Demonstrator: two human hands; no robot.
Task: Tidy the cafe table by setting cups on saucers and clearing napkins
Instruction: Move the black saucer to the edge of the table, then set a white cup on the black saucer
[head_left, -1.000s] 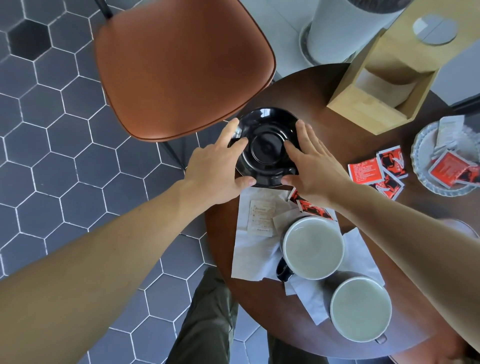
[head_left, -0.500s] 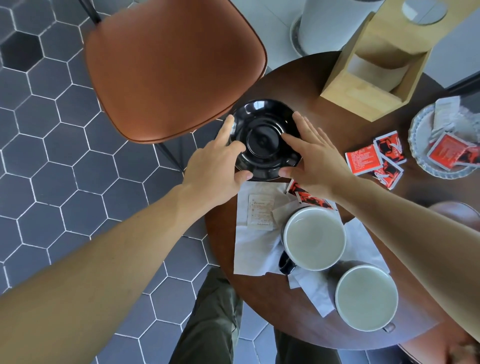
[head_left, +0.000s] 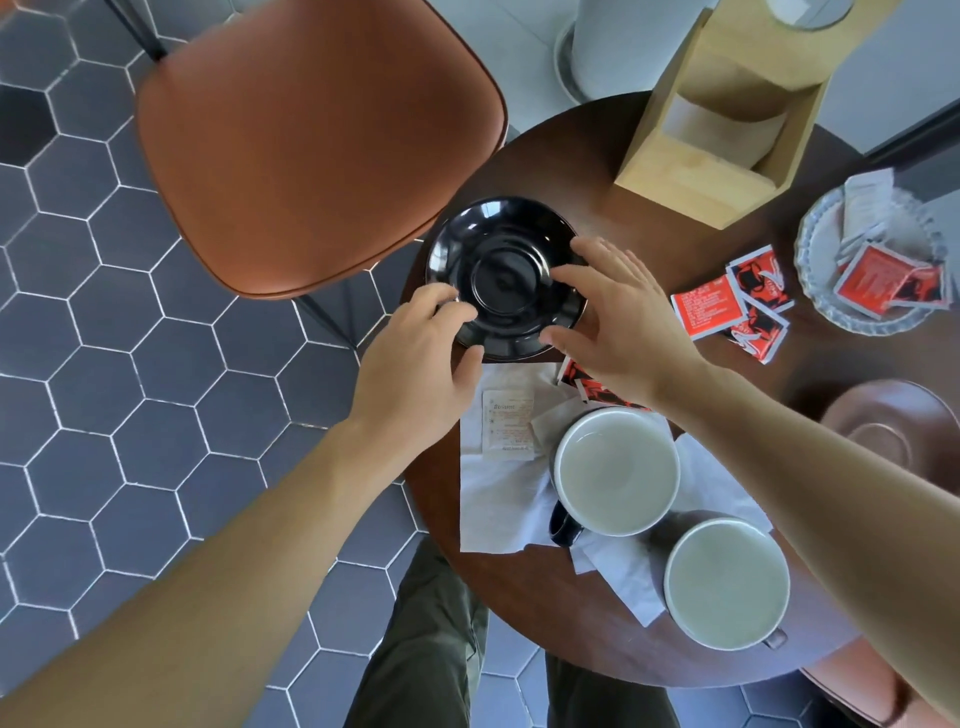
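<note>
Your round dark surface (head_left: 524, 613) is crowded, and the black saucer (head_left: 503, 278) sits at its far left edge, its rim seeming to reach past the edge toward the brown chair (head_left: 317, 140), so a careless nudge could tip it to the floor. Your left hand (head_left: 415, 364) curls loosely at the saucer's near-left rim and your right hand (head_left: 618, 317) hovers spread and empty over its right side; I cannot tell whether either truly grips it. Both cups (head_left: 616, 470) stand on loose white napkins (head_left: 498, 499), so dragging paper could upset them.
</note>
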